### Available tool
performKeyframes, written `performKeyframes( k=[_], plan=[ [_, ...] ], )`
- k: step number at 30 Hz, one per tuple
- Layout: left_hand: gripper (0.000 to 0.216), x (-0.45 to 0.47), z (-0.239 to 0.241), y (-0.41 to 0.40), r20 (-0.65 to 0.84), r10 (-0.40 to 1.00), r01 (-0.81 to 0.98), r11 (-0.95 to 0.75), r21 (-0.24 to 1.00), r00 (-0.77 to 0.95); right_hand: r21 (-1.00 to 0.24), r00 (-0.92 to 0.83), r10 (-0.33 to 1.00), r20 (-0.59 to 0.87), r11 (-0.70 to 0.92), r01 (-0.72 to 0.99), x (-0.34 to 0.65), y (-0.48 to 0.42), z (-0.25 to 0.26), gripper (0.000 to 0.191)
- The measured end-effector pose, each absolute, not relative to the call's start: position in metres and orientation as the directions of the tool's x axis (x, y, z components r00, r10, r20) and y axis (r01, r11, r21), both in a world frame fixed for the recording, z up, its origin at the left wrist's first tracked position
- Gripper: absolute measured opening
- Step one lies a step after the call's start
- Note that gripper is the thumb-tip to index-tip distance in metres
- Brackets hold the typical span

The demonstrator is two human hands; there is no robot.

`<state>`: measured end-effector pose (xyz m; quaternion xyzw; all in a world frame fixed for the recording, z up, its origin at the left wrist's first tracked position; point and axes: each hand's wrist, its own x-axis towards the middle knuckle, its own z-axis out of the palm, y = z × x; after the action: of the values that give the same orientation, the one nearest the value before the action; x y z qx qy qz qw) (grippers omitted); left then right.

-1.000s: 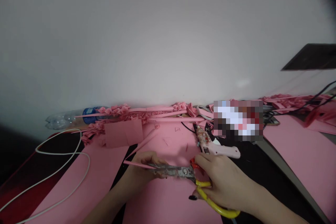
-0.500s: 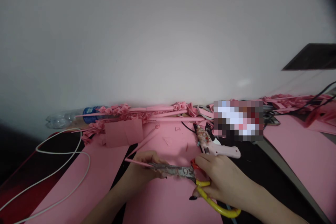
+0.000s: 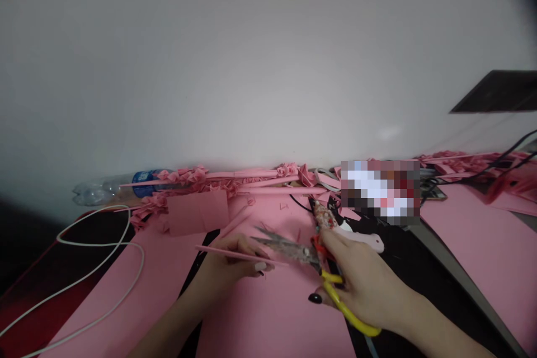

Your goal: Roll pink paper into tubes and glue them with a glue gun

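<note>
Between the thumb and fingers of my left hand [image 3: 230, 254] is a thin folded pink paper strip [image 3: 213, 251], held nearly level above a large pink paper sheet [image 3: 272, 313]. My right hand [image 3: 356, 274] grips scissors [image 3: 289, 246] with one red and one yellow handle. The scissor blades are a little apart and point left, just above and beyond the strip, not touching it as far as I can see. Behind the right hand lies a glue gun [image 3: 364, 239] with a pale pink handle and a crusted, stained front, partly covered by the hand.
Pink paper flowers on stems [image 3: 260, 176] lie along the wall. At the left are a clear plastic bottle [image 3: 100, 190] with a blue label and a looping white cable [image 3: 142, 257]. A folded pink paper piece [image 3: 197, 212] rests behind my left hand. Another pink sheet [image 3: 478, 240] is at the right.
The scissors have drawn off the strip, up and slightly right, and their blades have parted. My left thumb now shows on top of the strip, which lies more level.
</note>
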<state>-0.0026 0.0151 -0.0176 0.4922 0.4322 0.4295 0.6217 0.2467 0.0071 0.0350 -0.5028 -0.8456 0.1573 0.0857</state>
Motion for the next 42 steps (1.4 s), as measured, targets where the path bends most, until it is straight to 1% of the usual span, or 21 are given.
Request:
performKeyframes(
  k=[3,6,9,13,16,23,27,32,38,42],
  plan=[
    [0.019,-0.003,-0.012,0.015,-0.152,0.970,-0.143,0.180,0.973,0.188,-0.341,-0.419,0.908,0.012,0.398,0.852,0.251,0.010,0.040,0.031],
    [0.024,-0.005,-0.011,0.016,-0.218,0.968,-0.190,0.238,0.952,0.124,-0.300,-0.413,0.911,-0.027,0.386,0.872,0.253,0.013,0.042,0.027],
    [0.022,-0.007,-0.015,0.017,-0.235,0.967,-0.237,0.253,0.938,0.098,-0.248,-0.433,0.899,-0.062,0.407,0.879,0.252,0.014,0.042,0.025],
    [0.018,-0.009,-0.019,0.019,-0.229,0.967,-0.270,0.252,0.930,0.112,-0.220,-0.459,0.887,-0.049,0.438,0.872,0.250,0.014,0.039,0.019],
    [0.017,-0.009,-0.018,0.018,-0.238,0.965,-0.250,0.258,0.933,0.109,-0.211,-0.477,0.878,-0.040,0.459,0.863,0.251,0.013,0.038,0.017],
    [0.017,-0.010,-0.017,0.017,-0.232,0.966,-0.247,0.253,0.935,0.113,-0.235,-0.482,0.875,-0.029,0.463,0.855,0.253,0.013,0.037,0.018],
    [0.016,-0.007,-0.016,0.018,-0.224,0.967,-0.208,0.245,0.947,0.121,-0.228,-0.466,0.884,-0.033,0.447,0.865,0.252,0.013,0.036,0.017],
    [0.015,-0.002,-0.009,0.017,-0.218,0.966,-0.171,0.240,0.956,0.136,-0.224,-0.458,0.888,-0.046,0.438,0.871,0.250,0.011,0.038,0.023],
    [0.013,-0.001,-0.005,0.015,-0.190,0.967,-0.173,0.219,0.960,0.172,-0.225,-0.469,0.882,-0.049,0.448,0.865,0.247,0.013,0.040,0.015],
    [0.015,-0.001,-0.007,0.014,-0.175,0.966,-0.166,0.207,0.964,0.188,-0.232,-0.486,0.872,-0.052,0.463,0.856,0.247,0.012,0.042,0.014]
  ],
)
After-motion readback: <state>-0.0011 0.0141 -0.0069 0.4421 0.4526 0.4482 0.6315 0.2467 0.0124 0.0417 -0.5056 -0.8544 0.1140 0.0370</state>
